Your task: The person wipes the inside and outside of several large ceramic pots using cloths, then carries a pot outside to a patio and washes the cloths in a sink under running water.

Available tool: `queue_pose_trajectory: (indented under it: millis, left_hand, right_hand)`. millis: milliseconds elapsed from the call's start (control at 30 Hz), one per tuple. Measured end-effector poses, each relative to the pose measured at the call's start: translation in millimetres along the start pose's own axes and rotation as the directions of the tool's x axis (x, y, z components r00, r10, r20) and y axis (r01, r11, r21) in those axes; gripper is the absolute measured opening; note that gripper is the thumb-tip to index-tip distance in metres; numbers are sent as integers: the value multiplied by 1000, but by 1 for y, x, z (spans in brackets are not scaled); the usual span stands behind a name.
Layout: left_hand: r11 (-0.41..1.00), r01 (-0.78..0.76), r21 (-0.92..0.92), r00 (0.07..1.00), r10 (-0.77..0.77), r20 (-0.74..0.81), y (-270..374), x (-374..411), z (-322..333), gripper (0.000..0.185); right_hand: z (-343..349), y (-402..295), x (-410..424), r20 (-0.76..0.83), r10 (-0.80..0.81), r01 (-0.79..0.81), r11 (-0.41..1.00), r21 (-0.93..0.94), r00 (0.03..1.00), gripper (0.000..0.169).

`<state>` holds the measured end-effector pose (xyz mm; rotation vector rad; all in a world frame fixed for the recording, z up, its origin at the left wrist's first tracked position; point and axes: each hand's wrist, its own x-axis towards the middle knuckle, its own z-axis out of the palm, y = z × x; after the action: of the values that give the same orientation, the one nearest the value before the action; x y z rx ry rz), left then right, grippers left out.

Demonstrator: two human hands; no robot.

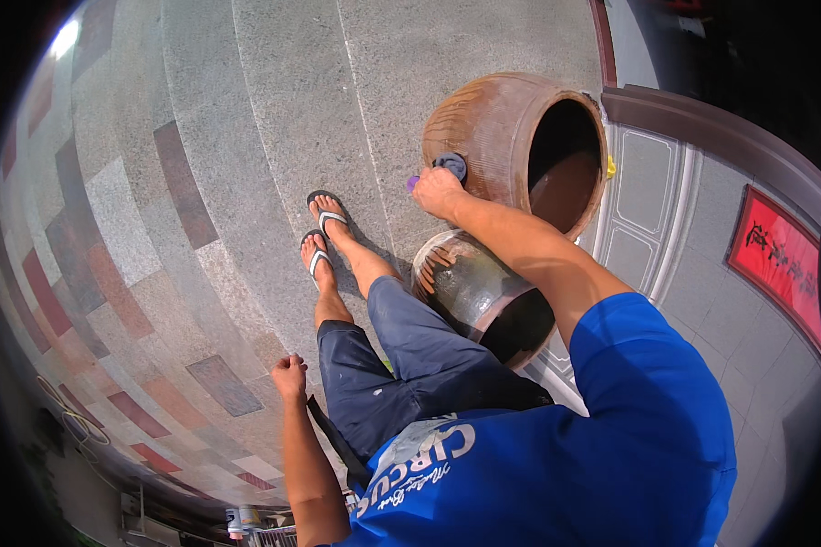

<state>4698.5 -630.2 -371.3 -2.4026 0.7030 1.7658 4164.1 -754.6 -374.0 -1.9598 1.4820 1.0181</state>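
Observation:
My right hand (441, 195) grips a dark grey, round cloth or scrubbing pad (451, 166) with a purple part poking out by the fingers. The pad rests against the outer side of a large brown glazed clay jar (486, 130), whose wall has wet-looking streaks. The jar's dark mouth faces the right of the view. Beneath my right forearm stands a smaller, darker glazed jar (462, 273), partly hidden by the arm, with orange-brown marks on its side. My left hand (289, 376) hangs beside my shorts, loosely curled, with nothing seen in it.
Stone paving (280, 102) spreads around my sandalled feet. Close behind the jars is a grey panelled wall (643, 184) with a red sign (783, 263) bearing writing. A yellow object (611, 166) shows at the large jar's rim. A coiled pale hose or cord (75, 417) lies at the lower left.

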Motion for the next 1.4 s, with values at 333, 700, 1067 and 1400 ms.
queue_pose_trajectory:
  millis: [333, 700, 1067, 1400]
  left_hand:
    - [1000, 17, -26, 999, -15, 47, 41, -42, 1, 25]
    - [916, -308, 256, 937, 339, -83, 109, -52, 8, 29]
    - [962, -253, -106, 954, 230, -194, 112, -110, -59, 22]
    - [939, -172, -299, 951, 80, -298, 20, -87, -129, 20]
  right_hand:
    - [-115, 153, -52, -40, -308, 309, 950, 37, 951, 26]
    - [-109, 203, -22, -92, 312, -293, 941, 172, 946, 29]
    - [-219, -70, 3, -28, -188, -70, -491, 869, 982, 34]
    - [-420, -212, 11, -596, -458, -305, -888, 344, 660, 53]
